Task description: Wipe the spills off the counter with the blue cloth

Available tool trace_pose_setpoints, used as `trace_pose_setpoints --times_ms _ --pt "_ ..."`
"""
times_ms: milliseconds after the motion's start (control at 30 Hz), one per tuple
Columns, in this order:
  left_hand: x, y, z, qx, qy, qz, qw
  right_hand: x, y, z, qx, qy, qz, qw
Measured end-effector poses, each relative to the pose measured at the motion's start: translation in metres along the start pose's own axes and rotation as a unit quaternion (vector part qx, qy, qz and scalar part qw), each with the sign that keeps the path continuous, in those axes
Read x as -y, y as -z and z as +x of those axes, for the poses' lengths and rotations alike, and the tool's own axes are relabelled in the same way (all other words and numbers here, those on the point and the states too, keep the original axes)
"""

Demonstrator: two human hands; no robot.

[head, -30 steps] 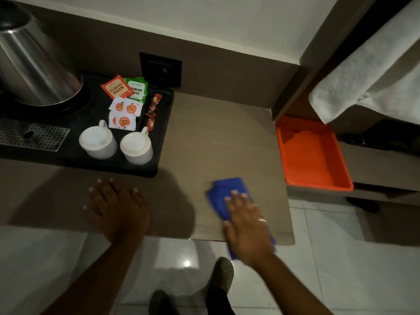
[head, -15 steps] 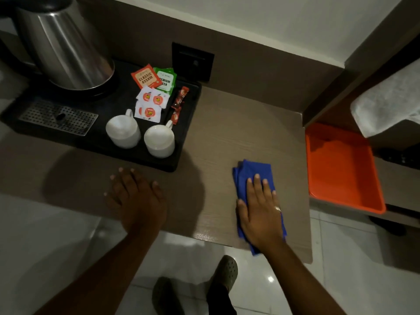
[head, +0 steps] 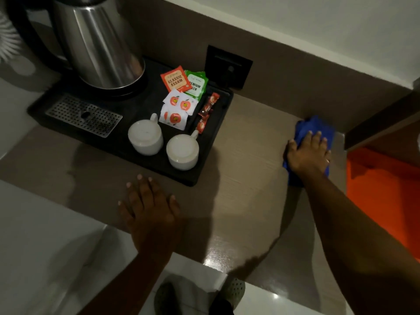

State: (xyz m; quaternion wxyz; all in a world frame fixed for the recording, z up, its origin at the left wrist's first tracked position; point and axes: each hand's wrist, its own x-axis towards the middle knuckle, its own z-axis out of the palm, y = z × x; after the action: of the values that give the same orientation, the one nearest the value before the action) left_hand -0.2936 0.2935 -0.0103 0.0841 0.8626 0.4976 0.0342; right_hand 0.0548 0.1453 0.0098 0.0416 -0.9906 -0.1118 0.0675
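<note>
The blue cloth (head: 316, 129) lies bunched on the brown counter (head: 247, 169) near its far right corner, close to the back wall. My right hand (head: 306, 153) lies flat on top of it, fingers spread, pressing it down. My left hand (head: 148, 212) rests palm down on the counter's front edge, in front of the black tray, holding nothing. I cannot make out any spill on the dim surface.
A black tray (head: 204, 164) on the left carries a steel kettle (head: 100, 44), two upturned white cups (head: 145, 137), tea sachets (head: 175, 78) and a drip grate (head: 84, 115). An orange bin (head: 381, 194) sits right of the counter. A wall socket (head: 228, 67) is behind.
My right hand has pushed the blue cloth from the counter's front edge away to the far right corner. My left hand has stayed planted on the front edge.
</note>
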Motion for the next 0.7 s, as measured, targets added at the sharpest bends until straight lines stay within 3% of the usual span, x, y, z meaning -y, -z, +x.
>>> trace_pose_setpoints --times_ms 100,233,300,400,500,600,700 --pt "-0.002 0.001 0.002 0.009 0.01 -0.015 1.0 0.039 -0.004 -0.039 0.008 0.147 0.016 0.989" --pt "-0.004 0.006 0.001 0.028 0.005 -0.028 0.999 0.055 -0.022 -0.167 0.014 0.296 0.046 0.954" --pt "-0.004 0.009 0.0 0.035 0.002 -0.028 0.999 0.051 -0.027 -0.205 0.009 0.298 0.047 0.953" --pt "-0.006 0.013 -0.001 0.049 0.008 -0.042 0.998 0.059 -0.024 -0.206 0.03 0.233 0.099 0.967" --pt "-0.004 0.023 -0.004 0.047 -0.01 -0.045 0.998 0.062 -0.011 -0.207 0.026 0.204 0.216 0.955" --pt "0.0 0.03 -0.017 0.051 -0.07 -0.048 0.995 0.046 0.012 -0.206 0.054 0.149 0.445 0.882" --pt "-0.017 0.039 -0.045 0.05 -0.205 -0.091 0.973 0.014 0.04 -0.197 0.109 -0.035 0.692 0.713"
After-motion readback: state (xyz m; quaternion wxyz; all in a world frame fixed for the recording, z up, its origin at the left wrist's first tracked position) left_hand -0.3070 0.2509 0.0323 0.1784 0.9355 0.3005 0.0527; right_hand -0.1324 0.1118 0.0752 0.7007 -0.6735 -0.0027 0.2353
